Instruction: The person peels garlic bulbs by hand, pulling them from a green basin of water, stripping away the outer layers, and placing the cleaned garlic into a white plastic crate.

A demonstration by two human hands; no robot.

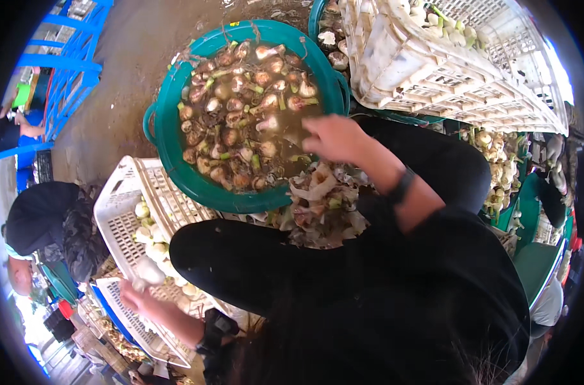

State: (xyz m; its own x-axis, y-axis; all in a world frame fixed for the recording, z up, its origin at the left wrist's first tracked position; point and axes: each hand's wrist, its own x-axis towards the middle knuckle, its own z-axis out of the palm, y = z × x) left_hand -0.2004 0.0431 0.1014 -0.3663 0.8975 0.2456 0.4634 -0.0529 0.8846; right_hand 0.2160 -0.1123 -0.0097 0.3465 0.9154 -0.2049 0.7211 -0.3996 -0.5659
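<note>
A green tub of murky water holds many brownish garlic bulbs with trimmed green stalks. My right hand hovers over the tub's right side, fingers bent and spread, with nothing visible in them. Low on the left, my left hand reaches over a white slatted crate of pale peeled bulbs. Its fingers are loosely parted. A smeared white bulb lies just beyond the fingertips, apparently out of the grasp. Peeled skins heap up between the tub and my lap.
A large dirty white crate with peeled bulbs stands at upper right, beside another green tub. More garlic lies at the right. A person in a dark cap sits at far left, below a blue metal frame. The floor is wet.
</note>
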